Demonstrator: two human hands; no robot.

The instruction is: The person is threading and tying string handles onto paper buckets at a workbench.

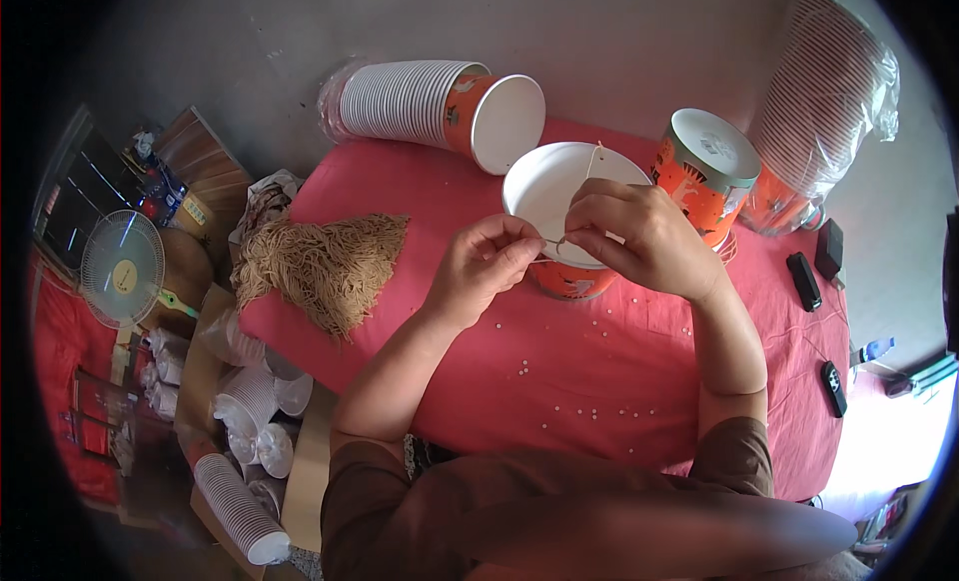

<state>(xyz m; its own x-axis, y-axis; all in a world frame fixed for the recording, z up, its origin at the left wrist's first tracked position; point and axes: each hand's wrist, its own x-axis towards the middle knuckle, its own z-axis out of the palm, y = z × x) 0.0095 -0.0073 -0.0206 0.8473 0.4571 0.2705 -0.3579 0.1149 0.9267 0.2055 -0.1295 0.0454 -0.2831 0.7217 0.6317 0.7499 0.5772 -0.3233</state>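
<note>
A white-lined paper bucket with an orange printed outside stands upright on the red-covered table, its mouth facing me. Over its near rim, both hands are pinched around a thin beige cord. My left hand grips the cord between thumb and forefinger. My right hand comes from the right with curled fingers and holds it too. Part of the cord rises to the bucket's far rim, near a small hole. Whether a knot sits between the fingertips is too small to tell.
A heap of beige cords lies at the table's left. Stacked buckets rest on their side behind. An upturned bucket and a tall wrapped stack stand right. Small white bits dot the red cloth. Black devices lie right.
</note>
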